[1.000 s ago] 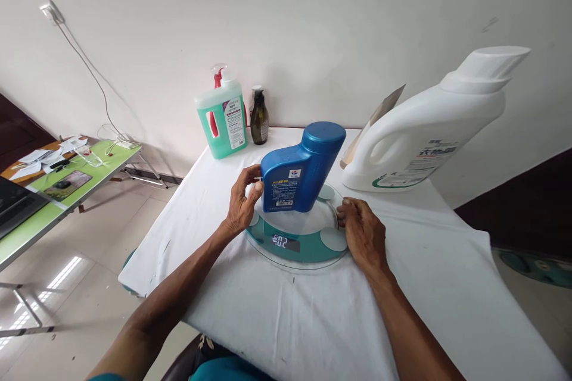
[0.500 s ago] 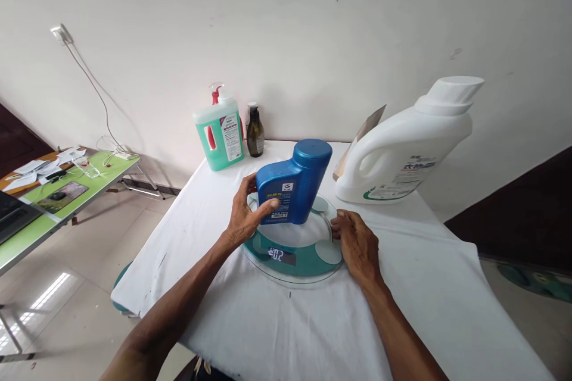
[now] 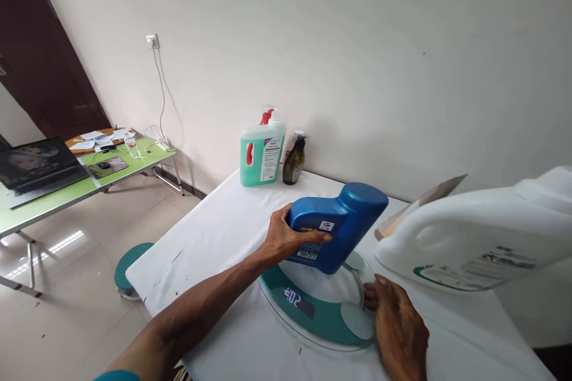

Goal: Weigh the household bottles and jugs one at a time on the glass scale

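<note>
My left hand (image 3: 288,235) grips a blue plastic bottle (image 3: 337,223) with a blue cap, its thumb across the front label. The bottle is over a round glass bathroom scale (image 3: 322,318) with a teal band and a lit digital display (image 3: 297,300). I cannot tell whether its base touches the glass. My right hand (image 3: 397,321) is at the scale's right rim with its fingers curled against the edge; the fingertips are partly hidden. A large white detergent jug (image 3: 473,244) stands right of the scale, cut off by the view's edge.
A green-liquid jug (image 3: 273,164) and a dark pump bottle (image 3: 295,161) stand at the back of the white-covered table (image 3: 210,238). Brown cardboard (image 3: 420,205) leans behind the white jug. A green desk (image 3: 89,190) with a laptop (image 3: 40,166) is at left, a teal stool (image 3: 129,265) nearer.
The view has swung left, so the table's things sit further right and lower. The blue bottle leans more to the right in view, still in my left hand. My right hand stays at the scale's rim.
</note>
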{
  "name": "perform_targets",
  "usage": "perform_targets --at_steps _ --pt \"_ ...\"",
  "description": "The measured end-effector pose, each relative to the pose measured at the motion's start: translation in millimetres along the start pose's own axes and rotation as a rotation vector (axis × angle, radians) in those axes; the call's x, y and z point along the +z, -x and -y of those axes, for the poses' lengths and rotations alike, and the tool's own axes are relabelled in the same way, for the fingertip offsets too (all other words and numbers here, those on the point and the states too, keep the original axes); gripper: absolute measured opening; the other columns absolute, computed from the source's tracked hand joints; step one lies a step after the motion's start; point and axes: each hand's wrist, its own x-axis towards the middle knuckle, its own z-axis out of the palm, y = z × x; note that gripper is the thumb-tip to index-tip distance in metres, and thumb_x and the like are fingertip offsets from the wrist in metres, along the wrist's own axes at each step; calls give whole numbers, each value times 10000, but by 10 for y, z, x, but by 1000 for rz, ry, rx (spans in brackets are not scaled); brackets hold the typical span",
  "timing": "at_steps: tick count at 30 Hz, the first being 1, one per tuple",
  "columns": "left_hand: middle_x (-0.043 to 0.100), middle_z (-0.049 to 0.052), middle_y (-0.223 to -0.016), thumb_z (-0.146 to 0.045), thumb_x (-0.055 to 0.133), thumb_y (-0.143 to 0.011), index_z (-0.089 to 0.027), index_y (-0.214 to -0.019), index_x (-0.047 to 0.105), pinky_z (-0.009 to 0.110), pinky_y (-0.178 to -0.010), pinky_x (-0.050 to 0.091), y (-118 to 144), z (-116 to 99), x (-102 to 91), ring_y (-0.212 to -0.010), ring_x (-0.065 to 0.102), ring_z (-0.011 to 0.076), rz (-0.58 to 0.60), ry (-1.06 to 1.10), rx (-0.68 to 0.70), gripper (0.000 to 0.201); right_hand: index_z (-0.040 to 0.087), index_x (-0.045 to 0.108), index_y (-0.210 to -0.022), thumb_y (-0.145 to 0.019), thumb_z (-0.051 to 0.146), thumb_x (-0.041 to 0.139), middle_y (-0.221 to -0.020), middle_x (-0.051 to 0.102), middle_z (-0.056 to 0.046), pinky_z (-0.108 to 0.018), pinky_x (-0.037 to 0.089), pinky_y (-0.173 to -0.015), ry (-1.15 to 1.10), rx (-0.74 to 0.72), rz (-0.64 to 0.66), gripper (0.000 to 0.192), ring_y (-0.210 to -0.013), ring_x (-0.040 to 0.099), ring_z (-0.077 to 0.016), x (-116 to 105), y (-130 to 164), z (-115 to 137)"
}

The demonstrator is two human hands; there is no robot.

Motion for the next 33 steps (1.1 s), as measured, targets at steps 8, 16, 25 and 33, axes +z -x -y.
perform_targets --at_steps 8,16,25,33 --pt "839 85 -967 -421 1069 -506 -162 -1001 797 448 -841 671 -292 -262 -439 -852 795 274 -225 57 81 621 259 698 -1026 -849 722 463 -932 807 -139 -486 570 -859 71 9 -9 549 -829 737 -354 1 25 77" --pt "829 64 -926 -421 1045 -515 -146 -999 797 377 -782 652 -910 -295 -1232 -857 785 259 -429 -112 242 610 237 698 -1001 -817 816 463 -877 778 -122 -443 574 -774 53 -12 -21 652 -715 684 -299 8 -2 30" --pt "816 60 -935 -475 1018 -531 -140 -1020 779 346 -769 635 -1286 107 -1469 -861 765 240 -475 -229 241 639 223 731 -1064 -840 919 438 -1043 803 -158 -426 579 -760 60 -24 -42 788 -790 705 -299 26 -35 -80" --pt "780 62 -959 -545 979 -577 -150 -1070 736 368 -809 620 -1310 152 -1480 -888 730 244 -436 -353 245 677 214 706 -1084 -870 895 458 -926 796 -118 -402 572 -742 -27 -32 -33 756 -695 685 -259 57 -8 -58"
